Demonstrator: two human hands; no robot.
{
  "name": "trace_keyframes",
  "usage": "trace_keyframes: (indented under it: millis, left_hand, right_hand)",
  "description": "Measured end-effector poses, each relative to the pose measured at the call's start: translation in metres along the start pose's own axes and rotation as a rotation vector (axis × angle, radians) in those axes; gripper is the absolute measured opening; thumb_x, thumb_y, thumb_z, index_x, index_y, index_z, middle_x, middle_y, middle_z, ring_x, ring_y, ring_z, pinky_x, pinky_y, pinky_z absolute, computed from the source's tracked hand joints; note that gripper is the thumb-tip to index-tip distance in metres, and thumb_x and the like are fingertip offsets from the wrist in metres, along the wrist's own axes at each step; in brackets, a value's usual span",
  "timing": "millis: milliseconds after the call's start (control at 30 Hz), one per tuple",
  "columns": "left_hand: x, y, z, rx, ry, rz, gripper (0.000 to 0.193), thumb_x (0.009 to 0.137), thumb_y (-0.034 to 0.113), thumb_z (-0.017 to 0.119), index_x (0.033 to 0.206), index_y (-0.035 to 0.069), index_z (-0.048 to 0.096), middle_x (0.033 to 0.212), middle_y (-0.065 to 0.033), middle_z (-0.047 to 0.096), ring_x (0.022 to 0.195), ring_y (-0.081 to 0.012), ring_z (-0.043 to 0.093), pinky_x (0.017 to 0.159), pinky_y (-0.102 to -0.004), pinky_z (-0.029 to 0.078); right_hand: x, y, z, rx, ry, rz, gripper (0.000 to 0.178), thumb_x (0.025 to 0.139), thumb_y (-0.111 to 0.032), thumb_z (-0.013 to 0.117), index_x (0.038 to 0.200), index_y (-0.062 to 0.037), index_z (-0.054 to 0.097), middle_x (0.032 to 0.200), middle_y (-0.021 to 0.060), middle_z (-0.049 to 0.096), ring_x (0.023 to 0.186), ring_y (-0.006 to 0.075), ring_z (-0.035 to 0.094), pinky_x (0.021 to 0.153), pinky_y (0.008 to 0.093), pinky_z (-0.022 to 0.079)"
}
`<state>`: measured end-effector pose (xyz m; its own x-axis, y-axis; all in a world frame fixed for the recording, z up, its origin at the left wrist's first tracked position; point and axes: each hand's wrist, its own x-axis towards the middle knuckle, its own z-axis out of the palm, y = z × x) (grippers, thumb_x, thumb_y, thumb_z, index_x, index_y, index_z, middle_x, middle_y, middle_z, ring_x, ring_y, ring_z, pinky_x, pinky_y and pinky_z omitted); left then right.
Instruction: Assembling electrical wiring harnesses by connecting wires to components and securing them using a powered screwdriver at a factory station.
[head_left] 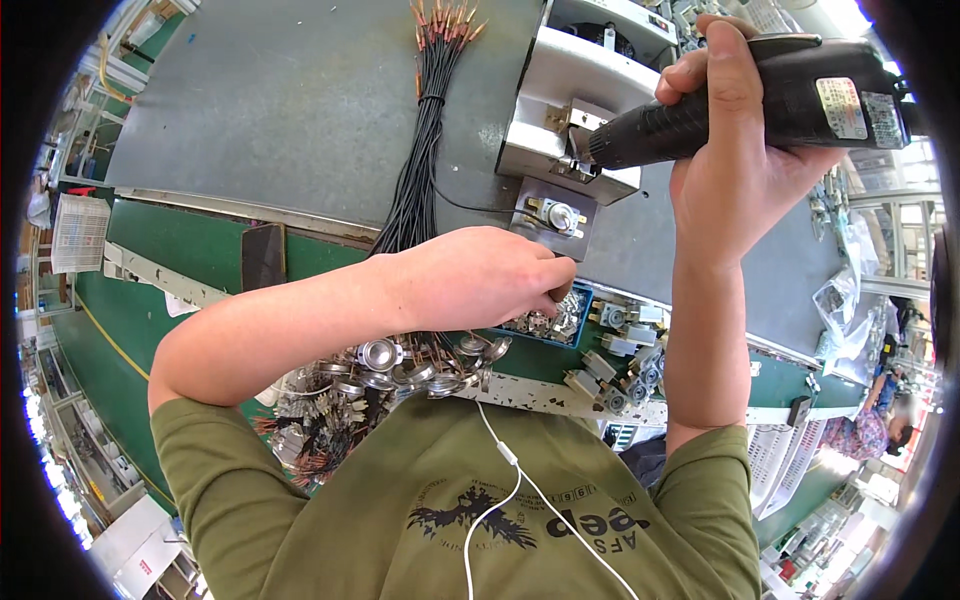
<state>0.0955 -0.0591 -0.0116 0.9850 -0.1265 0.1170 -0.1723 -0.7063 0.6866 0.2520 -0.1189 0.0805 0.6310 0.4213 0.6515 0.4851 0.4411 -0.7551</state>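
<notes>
Head view: at two o'clock the right hand (735,145) wraps a black power screwdriver (790,90), likely to steady its nose by the metal fixture (545,110). The left hand (490,275) curls over a blue tray (584,314), any pinch hidden from me; a wired part (560,217) sits at its twelve o'clock, seemingly for short reach.

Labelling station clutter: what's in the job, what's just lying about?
Likely in the job:
power driver, in right hand
white machine at its tip
blue tray, under left hand
wired round part
black wire bundle

Probably just lying about:
clear plastic bags, far right
white basket, far left
</notes>
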Motion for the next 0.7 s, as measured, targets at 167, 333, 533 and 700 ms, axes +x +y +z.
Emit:
trace_keyframes:
  millis: [167,333,533,700]
  left_hand:
    - [-0.002,-0.001,0.001,0.043,0.028,-0.006,0.019,0.09,0.017,0.07,0.093,0.001,0.061,0.085,-0.0147,0.068,0.085,-0.0371,0.07,0.075,-0.0476,0.056]
    - [-0.004,0.002,-0.014,0.134,0.135,0.044,0.013,0.088,0.013,0.069,0.091,0.002,0.065,0.082,-0.0138,0.069,0.082,-0.0361,0.07,0.076,-0.047,0.056]
    - [0.005,-0.021,-0.03,0.338,0.381,-0.063,0.013,0.088,0.019,0.072,0.085,0.008,0.067,0.081,-0.0072,0.07,0.083,-0.0276,0.07,0.076,-0.0426,0.052]
    - [0.008,-0.031,-0.009,0.435,0.324,-0.086,0.015,0.088,0.023,0.073,0.086,0.01,0.067,0.086,-0.0033,0.068,0.09,-0.0245,0.067,0.08,-0.0403,0.047]
  right_hand:
    - [0.007,0.009,-0.003,0.036,-0.054,-0.01,0.014,0.094,0.004,0.068,0.106,0.0044,0.063,0.082,0.0091,0.066,0.057,0.0138,0.062,0.054,0.0267,0.05]
    - [0.013,-0.013,0.014,0.24,-0.088,0.204,0.037,0.091,0.003,0.072,0.123,0.0029,0.053,0.105,0.0153,0.075,0.073,0.0181,0.072,0.059,0.0296,0.059]
    - [0.006,0.014,0.013,0.562,-0.088,0.035,0.052,0.09,0.003,0.074,0.132,-0.0013,0.043,0.101,0.0141,0.073,0.066,0.016,0.07,0.053,0.0267,0.056]
    - [-0.012,-0.002,-0.007,0.101,-0.058,0.053,0.038,0.089,0.005,0.075,0.121,0.0009,0.054,0.091,0.0095,0.072,0.063,0.0117,0.067,0.052,0.0249,0.053]
